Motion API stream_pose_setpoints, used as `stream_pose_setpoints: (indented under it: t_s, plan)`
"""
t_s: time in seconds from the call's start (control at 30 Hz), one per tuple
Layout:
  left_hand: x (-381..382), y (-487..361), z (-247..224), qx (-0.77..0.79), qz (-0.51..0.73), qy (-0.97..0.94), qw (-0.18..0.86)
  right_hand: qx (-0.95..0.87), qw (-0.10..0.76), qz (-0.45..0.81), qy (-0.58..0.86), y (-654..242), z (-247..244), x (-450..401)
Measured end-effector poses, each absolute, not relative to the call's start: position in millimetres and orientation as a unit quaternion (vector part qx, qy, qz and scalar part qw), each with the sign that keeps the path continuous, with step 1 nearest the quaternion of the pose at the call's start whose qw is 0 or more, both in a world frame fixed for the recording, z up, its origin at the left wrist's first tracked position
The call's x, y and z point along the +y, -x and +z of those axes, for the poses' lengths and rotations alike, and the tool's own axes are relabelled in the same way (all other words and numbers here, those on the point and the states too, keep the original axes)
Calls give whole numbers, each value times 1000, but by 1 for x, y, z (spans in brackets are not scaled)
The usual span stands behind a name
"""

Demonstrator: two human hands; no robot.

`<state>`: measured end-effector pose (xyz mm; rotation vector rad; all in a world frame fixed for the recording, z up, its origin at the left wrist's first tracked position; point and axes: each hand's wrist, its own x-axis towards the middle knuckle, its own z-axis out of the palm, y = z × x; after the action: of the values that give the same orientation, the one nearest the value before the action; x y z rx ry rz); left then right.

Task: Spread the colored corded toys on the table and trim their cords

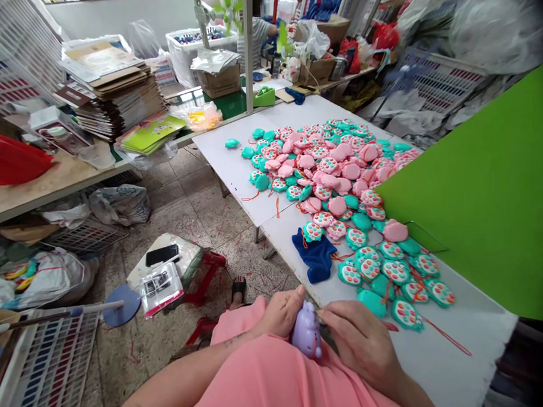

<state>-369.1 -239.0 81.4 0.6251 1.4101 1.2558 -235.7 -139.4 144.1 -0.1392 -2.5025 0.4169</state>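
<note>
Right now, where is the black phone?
In the head view, the black phone lies to the left of the left hand, on the small red-legged stool, just beyond the clear packet with a pink edge.

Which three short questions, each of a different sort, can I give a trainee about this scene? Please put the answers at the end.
1. True or false: the blue cloth lies on the table.

2. Fill the gap: the toy between the left hand and the right hand is ____.

3. Where does the phone lie?
A) On the cardboard stack
B) On the stool
C) Under the cloth

Key: 1 true; 2 purple; 3 B
</note>
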Motion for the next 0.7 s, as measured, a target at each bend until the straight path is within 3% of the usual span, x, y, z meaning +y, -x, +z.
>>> stream_pose_setpoints:
  t_s: [0.47, 0.7]
  plan:
    - [-239, 370, 82, 618, 504, -276, 537, -955, 270, 114, 39, 235, 145, -138]
    - [-235, 373, 85, 572, 523, -259, 576, -912, 293, 268, 107, 239, 137, -138]
